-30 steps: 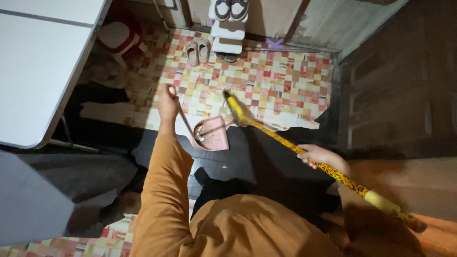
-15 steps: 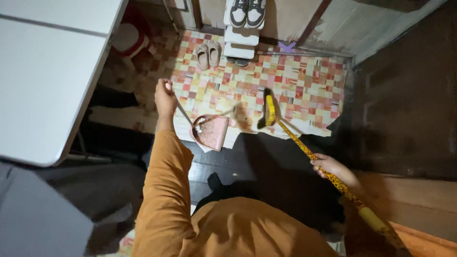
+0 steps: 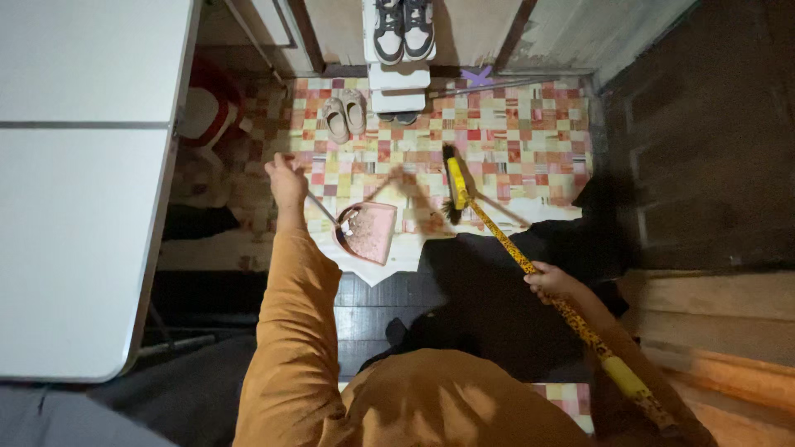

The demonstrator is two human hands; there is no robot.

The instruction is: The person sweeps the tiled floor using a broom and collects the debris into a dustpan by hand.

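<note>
The left hand (image 3: 287,180) is closed around the long handle of a pink dustpan (image 3: 368,231), which rests on the checkered floor covering (image 3: 513,141). At three o'clock from the pan, well apart, the right hand (image 3: 550,281) is clamped on the spotted yellow broom (image 3: 497,236), its bristles on the floor

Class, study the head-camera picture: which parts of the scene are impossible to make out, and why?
- Yellow spotted broom handle: its far end is cut off by the bottom edge.
- Pink plastic dustpan: contents too small to identify.
- Dark floor near the body: lost in shadow.
- Grey-and-white sneakers: cut off by the top edge.
</note>
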